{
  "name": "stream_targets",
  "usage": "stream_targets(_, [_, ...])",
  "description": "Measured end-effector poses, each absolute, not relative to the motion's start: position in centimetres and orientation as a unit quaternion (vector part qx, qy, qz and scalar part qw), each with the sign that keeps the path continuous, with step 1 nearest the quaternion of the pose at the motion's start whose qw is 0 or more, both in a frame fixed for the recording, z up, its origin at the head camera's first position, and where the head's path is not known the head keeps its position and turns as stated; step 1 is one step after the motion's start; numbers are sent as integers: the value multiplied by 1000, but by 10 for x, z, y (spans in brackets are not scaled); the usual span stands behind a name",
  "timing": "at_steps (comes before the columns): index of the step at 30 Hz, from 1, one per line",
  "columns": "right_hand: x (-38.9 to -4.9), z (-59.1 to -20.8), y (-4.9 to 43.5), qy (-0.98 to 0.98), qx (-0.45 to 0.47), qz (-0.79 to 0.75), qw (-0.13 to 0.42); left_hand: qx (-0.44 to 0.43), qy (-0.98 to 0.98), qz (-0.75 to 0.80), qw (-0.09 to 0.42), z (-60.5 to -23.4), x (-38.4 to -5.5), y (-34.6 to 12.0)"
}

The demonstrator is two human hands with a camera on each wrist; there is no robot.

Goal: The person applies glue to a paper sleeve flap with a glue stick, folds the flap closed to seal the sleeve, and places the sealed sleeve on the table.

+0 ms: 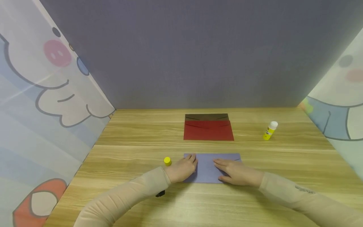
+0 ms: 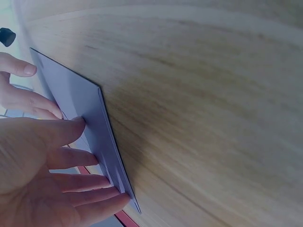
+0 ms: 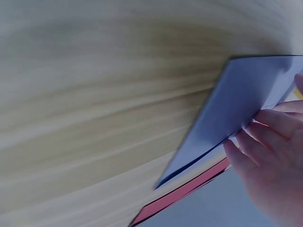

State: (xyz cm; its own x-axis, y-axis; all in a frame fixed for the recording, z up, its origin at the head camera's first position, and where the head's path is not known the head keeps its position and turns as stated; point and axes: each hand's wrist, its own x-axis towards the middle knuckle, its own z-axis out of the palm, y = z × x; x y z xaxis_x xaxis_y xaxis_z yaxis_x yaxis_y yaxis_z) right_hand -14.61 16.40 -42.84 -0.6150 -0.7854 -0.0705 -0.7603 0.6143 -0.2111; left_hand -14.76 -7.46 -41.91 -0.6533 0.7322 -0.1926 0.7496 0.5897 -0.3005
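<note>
A blue-purple envelope (image 1: 208,171) lies flat on the wooden table in the head view. My left hand (image 1: 182,167) rests on its left part, and the left wrist view shows those fingertips touching the paper. On the envelope's right part lies my right hand (image 1: 233,171), fingers extended along the flap in the right wrist view. Neither hand grips anything. Left of the left hand stands a small yellow cap (image 1: 167,161). Beyond the hands lie a red envelope (image 1: 208,130) and, partly covered by it, a dark brown envelope (image 1: 206,117).
A yellow glue stick with a white top (image 1: 270,130) stands at the back right of the table (image 1: 136,132). A grey panel (image 1: 198,56) rises behind the table. Cartoon-printed curtains (image 1: 42,110) hang at both sides.
</note>
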Motion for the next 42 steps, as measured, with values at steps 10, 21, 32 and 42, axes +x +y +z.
stream_targets(10, [-146, -431, 184, 903, -411, -109, 66, 421, 890, -176, 17, -419, -148, -74])
stream_targets(21, [-150, -429, 179, 911, -400, -100, 3, 423, 897, -126, -4, -422, -152, -76])
stream_targets(32, [-142, -420, 191, 923, -278, -264, -6, 309, 949, 54, -10, -417, -143, -83])
stream_targets(42, [-129, -408, 206, 859, -74, -488, 137, 93, 882, 440, 140, -403, -119, -86])
